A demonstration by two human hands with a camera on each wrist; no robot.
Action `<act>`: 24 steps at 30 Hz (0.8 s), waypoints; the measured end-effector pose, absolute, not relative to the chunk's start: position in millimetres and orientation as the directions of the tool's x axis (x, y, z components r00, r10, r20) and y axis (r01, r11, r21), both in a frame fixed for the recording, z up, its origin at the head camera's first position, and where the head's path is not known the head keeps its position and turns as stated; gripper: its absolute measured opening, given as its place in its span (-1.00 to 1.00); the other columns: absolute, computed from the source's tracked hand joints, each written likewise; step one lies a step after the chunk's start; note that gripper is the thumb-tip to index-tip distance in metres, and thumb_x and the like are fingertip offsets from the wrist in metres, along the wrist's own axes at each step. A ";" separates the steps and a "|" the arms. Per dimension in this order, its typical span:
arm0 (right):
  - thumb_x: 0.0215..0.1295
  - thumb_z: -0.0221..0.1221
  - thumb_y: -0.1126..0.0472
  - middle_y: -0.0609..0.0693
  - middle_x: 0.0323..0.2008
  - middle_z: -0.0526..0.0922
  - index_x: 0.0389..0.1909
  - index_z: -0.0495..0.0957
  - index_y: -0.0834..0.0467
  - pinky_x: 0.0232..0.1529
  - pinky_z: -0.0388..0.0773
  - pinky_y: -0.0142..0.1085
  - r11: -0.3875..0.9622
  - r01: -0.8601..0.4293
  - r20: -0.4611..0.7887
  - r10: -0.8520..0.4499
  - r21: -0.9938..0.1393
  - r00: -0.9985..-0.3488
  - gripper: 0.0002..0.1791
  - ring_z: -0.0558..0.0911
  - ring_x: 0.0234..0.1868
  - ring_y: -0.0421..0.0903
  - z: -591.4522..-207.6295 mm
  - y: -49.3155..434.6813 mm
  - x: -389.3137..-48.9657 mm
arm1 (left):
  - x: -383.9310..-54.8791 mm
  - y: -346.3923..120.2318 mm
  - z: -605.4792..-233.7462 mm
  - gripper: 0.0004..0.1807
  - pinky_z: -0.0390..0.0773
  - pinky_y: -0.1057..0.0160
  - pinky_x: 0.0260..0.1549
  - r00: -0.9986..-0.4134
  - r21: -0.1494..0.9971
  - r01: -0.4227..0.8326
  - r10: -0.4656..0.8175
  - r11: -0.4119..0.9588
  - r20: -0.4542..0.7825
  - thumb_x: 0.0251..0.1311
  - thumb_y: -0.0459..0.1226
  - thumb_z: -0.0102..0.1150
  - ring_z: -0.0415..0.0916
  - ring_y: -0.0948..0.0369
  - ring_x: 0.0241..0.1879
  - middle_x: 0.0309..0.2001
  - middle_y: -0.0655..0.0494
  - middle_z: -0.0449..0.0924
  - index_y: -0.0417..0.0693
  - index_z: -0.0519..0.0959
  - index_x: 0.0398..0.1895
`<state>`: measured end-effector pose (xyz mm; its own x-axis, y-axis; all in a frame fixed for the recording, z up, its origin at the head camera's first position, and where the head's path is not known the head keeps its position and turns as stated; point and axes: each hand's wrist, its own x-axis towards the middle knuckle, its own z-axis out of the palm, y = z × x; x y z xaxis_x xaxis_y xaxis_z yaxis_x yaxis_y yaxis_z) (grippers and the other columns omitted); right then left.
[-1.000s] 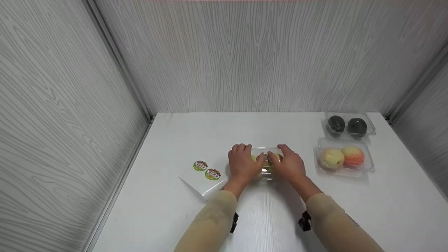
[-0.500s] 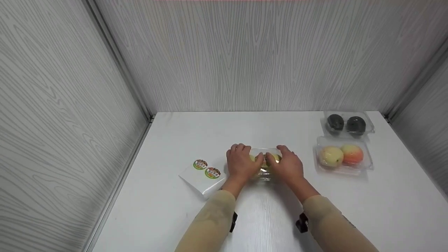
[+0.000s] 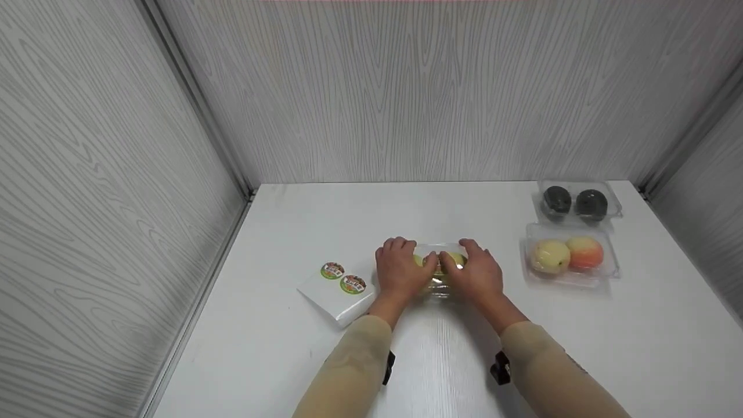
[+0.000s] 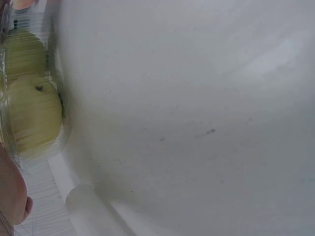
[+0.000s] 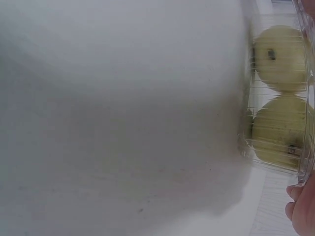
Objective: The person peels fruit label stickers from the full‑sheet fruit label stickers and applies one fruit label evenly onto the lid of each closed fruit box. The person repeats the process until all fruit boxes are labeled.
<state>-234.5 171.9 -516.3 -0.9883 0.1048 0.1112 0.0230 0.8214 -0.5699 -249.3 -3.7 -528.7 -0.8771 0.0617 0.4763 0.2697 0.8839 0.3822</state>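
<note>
Sleeves (image 3: 354, 360) of beige cloth, each with a black wrist device (image 3: 502, 368), enter on the near side of the clear box (image 3: 439, 288). Just left of that box, a white backing sheet (image 3: 332, 299) bears two round stickers (image 3: 353, 284), presumably laid there for easy reach by the left hand (image 3: 400, 270). The clear box itself rests flat on the white table (image 3: 325, 220), with two pale yellow-green fruits (image 5: 283, 61) side by side inside. The left hand holds its left end and the right hand (image 3: 479, 276) its right end: in each grip the thumb lies on top and the fingers lie about the outer side, clamped on the box and parted by its body. Some fingertip contacts are hidden. The thumbs, near one another, touch a round label (image 3: 437, 267) on the top; this paired hold probably steadies the box while pressure spreads over the label. Right of the clear box, well apart, a second box (image 3: 574, 280) contains two yellow-and-red fruits (image 3: 585, 253); farther off on that side, a third box (image 3: 611, 203) contains two dark fruits (image 3: 592, 204). Their placing likely leaves working room about the clear box. Beyond it rises a wood-grained panel (image 3: 406, 87).
</note>
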 end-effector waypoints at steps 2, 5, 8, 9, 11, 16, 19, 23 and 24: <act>0.45 0.13 -0.31 0.29 0.33 0.59 0.44 0.44 0.21 0.41 0.35 0.27 0.818 0.029 0.102 0.107 -0.574 -0.989 -0.20 0.39 0.45 0.45 -515.1 171.6 -234.2 | -249.2 -3.5 -529.2 -0.42 0.51 -0.02 0.07 -0.877 0.386 0.268 0.057 0.883 0.477 0.30 0.19 0.22 0.57 0.03 0.09 -0.05 0.04 0.70 -0.12 0.77 -0.03; 0.44 0.15 -0.31 0.29 0.33 0.59 0.44 0.44 0.22 0.40 0.36 0.27 0.821 0.029 0.104 0.107 -0.570 -0.989 -0.19 0.40 0.45 0.45 -515.0 171.3 -233.8 | -249.0 -3.4 -529.6 -0.41 0.50 -0.01 0.09 -0.885 0.389 0.254 0.051 0.886 0.463 0.31 0.20 0.21 0.57 0.05 0.11 -0.01 0.05 0.71 -0.10 0.76 0.04; 0.43 0.15 -0.31 0.28 0.33 0.60 0.45 0.44 0.21 0.40 0.36 0.27 0.820 0.033 0.103 0.111 -0.571 -0.988 -0.19 0.41 0.45 0.44 -515.9 170.9 -233.5 | -248.8 -3.1 -529.4 -0.39 0.50 -0.01 0.11 -0.894 0.390 0.241 0.046 0.889 0.446 0.31 0.22 0.20 0.56 0.05 0.13 0.02 0.04 0.71 -0.07 0.75 0.08; 0.43 0.15 -0.31 0.28 0.33 0.60 0.45 0.44 0.21 0.40 0.36 0.27 0.820 0.034 0.104 0.114 -0.571 -0.988 -0.19 0.41 0.45 0.44 -516.2 170.9 -233.5 | -248.8 -3.0 -529.3 -0.39 0.50 -0.01 0.11 -0.895 0.392 0.239 0.045 0.888 0.444 0.31 0.22 0.21 0.56 0.05 0.14 0.02 0.04 0.71 -0.07 0.75 0.09; 0.43 0.15 -0.31 0.28 0.34 0.59 0.45 0.43 0.21 0.41 0.35 0.27 0.820 0.036 0.105 0.116 -0.571 -0.988 -0.19 0.40 0.45 0.44 -516.8 170.7 -233.6 | -248.8 -2.9 -529.0 -0.39 0.50 -0.02 0.11 -0.896 0.397 0.237 0.041 0.887 0.442 0.31 0.21 0.22 0.56 0.05 0.14 0.02 0.04 0.71 -0.07 0.75 0.09; 0.43 0.16 -0.32 0.27 0.35 0.58 0.45 0.43 0.21 0.41 0.34 0.27 0.822 0.039 0.107 0.121 -0.568 -0.987 -0.18 0.40 0.45 0.44 -518.0 171.0 -235.2 | -249.3 -2.3 -528.1 -0.39 0.50 -0.01 0.11 -0.896 0.403 0.233 0.035 0.885 0.442 0.29 0.21 0.24 0.57 0.05 0.13 0.02 0.04 0.71 -0.07 0.75 0.09; 0.42 0.16 -0.32 0.27 0.36 0.58 0.46 0.43 0.20 0.42 0.34 0.27 0.821 0.047 0.101 0.126 -0.569 -0.987 -0.17 0.39 0.46 0.44 -518.2 170.8 -235.5 | -249.1 -1.9 -527.4 -0.38 0.50 -0.02 0.13 -0.899 0.406 0.231 0.034 0.884 0.437 0.29 0.22 0.24 0.56 0.05 0.15 0.03 0.04 0.71 -0.07 0.75 0.11; 0.42 0.17 -0.32 0.27 0.36 0.58 0.46 0.43 0.20 0.42 0.34 0.27 0.820 0.047 0.100 0.126 -0.571 -0.987 -0.17 0.39 0.46 0.44 -518.2 170.8 -235.0 | -248.6 -1.6 -527.4 -0.38 0.50 -0.03 0.12 -0.895 0.403 0.233 0.033 0.885 0.445 0.28 0.22 0.25 0.57 0.04 0.14 0.03 0.03 0.71 -0.08 0.75 0.10; 0.42 0.17 -0.32 0.27 0.35 0.58 0.45 0.44 0.20 0.41 0.34 0.27 0.820 0.043 0.104 0.124 -0.571 -0.987 -0.18 0.39 0.46 0.44 -518.4 171.0 -235.0 | -248.6 -1.6 -527.7 -0.38 0.51 -0.03 0.12 -0.891 0.400 0.236 0.033 0.885 0.452 0.28 0.22 0.26 0.57 0.04 0.14 0.03 0.03 0.71 -0.09 0.75 0.10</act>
<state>-235.0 171.0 -518.4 -0.9868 0.1239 0.1038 0.0429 0.8200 -0.5707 -248.6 -1.6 -527.7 -0.8915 0.0332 0.4519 0.2359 0.8855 0.4004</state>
